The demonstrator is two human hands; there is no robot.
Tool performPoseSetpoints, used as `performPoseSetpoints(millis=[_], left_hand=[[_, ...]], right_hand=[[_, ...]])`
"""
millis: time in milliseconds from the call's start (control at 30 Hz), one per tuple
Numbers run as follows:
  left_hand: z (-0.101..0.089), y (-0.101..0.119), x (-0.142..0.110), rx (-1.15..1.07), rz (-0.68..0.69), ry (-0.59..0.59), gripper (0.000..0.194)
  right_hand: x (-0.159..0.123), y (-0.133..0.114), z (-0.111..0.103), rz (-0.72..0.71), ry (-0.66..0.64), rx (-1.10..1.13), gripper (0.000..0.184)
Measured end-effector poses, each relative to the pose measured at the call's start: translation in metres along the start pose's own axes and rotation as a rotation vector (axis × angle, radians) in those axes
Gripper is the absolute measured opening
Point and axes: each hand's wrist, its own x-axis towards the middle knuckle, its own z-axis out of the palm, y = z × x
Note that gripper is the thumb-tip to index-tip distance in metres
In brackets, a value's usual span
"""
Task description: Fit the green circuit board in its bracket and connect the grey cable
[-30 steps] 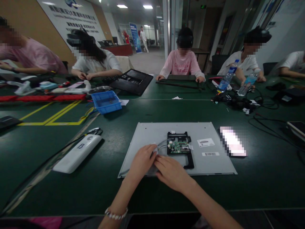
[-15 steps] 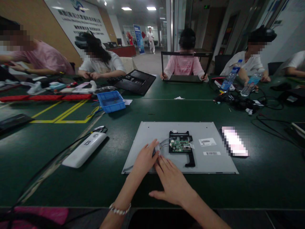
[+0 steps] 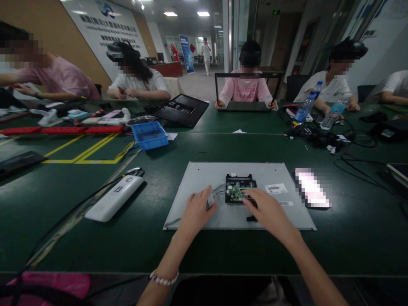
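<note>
While clasping a small grey piece (image 3: 210,199) in the left hand (image 3: 198,210), reaching over the circuit board (image 3: 235,194) with the right hand (image 3: 269,209), curling its fingers loosely near the right edge; not managing to tell pinching from hovering. Apparently handling the parts joined by grey wires (image 3: 219,187), and so probably needing light fingertips and some slack. Resting the board and black bracket (image 3: 247,176) near the middle of a grey panel (image 3: 188,187), flat on the table (image 3: 255,250). Counting one panel, one board, one bracket, one grey piece, two labels (image 3: 276,188), one phone (image 3: 310,189) just beside, one white power bank (image 3: 114,199) well apart; farther off, counting two bottles (image 3: 307,102), one blue bin (image 3: 149,136).
</note>
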Motion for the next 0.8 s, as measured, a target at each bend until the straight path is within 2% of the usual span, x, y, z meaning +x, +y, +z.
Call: performPoseSetpoints(millis=[133, 233, 333, 533, 700, 800], left_hand=[[-0.007, 0.006, 0.004, -0.013, 0.026, 0.051, 0.043], [-0.013, 0.01, 0.002, -0.028, 0.066, 0.086, 0.032], [-0.019, 0.013, -0.004, -0.017, 0.117, 0.057, 0.027], [-0.028, 0.016, -0.014, 0.083, 0.184, -0.033, 0.032], [-0.025, 0.015, -0.012, 0.123, 0.204, -0.04, 0.023], [-0.028, 0.013, -0.01, 0.115, 0.209, 0.008, 0.023]], right_hand=[[0.021, 0.059, -0.016, 0.15, 0.03, 0.064, 0.024], [0.026, 0.081, -0.014, 0.198, -0.007, 0.144, 0.024], [0.021, 0.087, -0.006, 0.196, -0.042, 0.232, 0.029], [0.017, 0.084, 0.003, 0.199, -0.06, 0.289, 0.036], [0.017, 0.084, 0.004, 0.222, -0.061, 0.329, 0.035], [0.016, 0.088, 0.005, 0.235, -0.049, 0.346, 0.029]])
